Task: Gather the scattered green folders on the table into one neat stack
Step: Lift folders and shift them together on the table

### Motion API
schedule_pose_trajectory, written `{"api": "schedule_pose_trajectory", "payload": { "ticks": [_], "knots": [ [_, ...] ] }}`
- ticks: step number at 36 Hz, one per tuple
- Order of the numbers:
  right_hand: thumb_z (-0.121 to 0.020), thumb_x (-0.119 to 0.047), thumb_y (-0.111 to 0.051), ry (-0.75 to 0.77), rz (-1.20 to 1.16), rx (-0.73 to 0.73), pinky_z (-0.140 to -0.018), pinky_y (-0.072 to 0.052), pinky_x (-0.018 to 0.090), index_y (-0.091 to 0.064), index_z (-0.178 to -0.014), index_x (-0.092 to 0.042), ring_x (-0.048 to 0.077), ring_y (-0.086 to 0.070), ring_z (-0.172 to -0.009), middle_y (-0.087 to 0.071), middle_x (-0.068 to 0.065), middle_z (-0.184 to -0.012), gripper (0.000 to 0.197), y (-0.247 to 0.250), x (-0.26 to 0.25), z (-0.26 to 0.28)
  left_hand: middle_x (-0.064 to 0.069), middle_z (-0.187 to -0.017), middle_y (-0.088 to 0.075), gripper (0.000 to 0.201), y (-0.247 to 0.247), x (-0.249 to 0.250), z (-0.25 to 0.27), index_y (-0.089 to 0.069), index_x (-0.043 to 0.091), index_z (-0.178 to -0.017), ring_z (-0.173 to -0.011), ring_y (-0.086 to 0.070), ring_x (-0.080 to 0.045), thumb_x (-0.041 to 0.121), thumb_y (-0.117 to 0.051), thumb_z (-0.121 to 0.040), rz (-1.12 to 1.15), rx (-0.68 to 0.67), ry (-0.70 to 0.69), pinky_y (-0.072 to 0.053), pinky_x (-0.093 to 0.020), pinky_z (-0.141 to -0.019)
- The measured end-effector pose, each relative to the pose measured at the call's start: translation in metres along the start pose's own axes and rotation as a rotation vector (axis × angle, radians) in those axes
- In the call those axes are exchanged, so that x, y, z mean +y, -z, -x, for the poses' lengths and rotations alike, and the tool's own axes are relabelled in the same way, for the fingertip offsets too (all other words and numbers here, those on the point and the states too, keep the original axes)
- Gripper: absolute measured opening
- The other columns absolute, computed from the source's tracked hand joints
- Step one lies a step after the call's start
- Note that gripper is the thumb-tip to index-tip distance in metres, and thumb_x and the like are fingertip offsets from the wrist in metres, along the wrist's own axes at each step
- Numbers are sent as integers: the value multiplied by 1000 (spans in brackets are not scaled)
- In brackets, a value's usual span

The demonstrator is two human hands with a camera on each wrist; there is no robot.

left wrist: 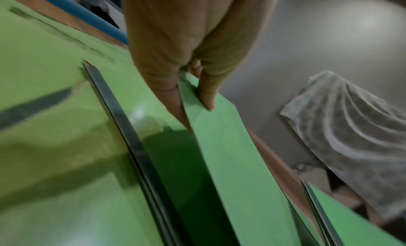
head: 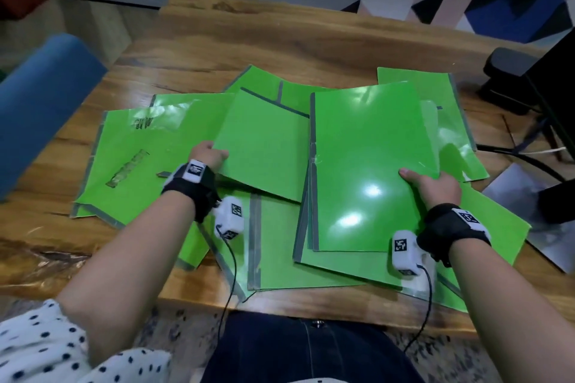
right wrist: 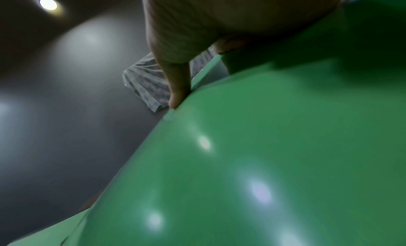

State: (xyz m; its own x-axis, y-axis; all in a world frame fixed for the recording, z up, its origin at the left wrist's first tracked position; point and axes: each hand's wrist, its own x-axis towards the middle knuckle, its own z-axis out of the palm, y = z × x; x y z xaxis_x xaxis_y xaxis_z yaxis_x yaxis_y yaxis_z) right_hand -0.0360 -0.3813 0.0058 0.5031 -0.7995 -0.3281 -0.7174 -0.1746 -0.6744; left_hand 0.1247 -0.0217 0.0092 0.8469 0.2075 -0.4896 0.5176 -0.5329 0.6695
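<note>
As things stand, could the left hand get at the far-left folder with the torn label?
Probably not yet: the left hand is nearby but already pinches another folder. The labelled folder lies uncovered.

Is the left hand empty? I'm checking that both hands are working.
No, the left hand pinches the edge of a green folder between thumb and fingers.

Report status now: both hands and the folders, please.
Left hand pinches one folder. Right hand grips another folder. Rest still scattered, nothing blocking.
</note>
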Motion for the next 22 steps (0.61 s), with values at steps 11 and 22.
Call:
{"api": "schedule_pose_trajectory", "payload": {
  "ticks": [11, 22],
  "knots": [
    [-69, -51, -77, -9, 86, -24, -101, -42, 46, -41, -136, 3, 38, -49, -123, -47, 21, -139, 94, -12, -1, 11, -10, -126, -59, 33, 1, -40, 25, -53, 3, -128, -111, -59, -22, 14, -38, -101, -402, -19, 51, -48, -25, -88],
    [-72, -49, -75, -25, 119, -43, -90, -44, 39, -44, -131, 5, 37, -53, -116, -51, 21, -133, 86, -4, -7, 14, -13, -77, -68, 49, 19, -30, 18, -64, 6, -83, -62, -64, -22, 54, -58, -85, -664, -262, 85, -51, -26, -60]
  ]
}}
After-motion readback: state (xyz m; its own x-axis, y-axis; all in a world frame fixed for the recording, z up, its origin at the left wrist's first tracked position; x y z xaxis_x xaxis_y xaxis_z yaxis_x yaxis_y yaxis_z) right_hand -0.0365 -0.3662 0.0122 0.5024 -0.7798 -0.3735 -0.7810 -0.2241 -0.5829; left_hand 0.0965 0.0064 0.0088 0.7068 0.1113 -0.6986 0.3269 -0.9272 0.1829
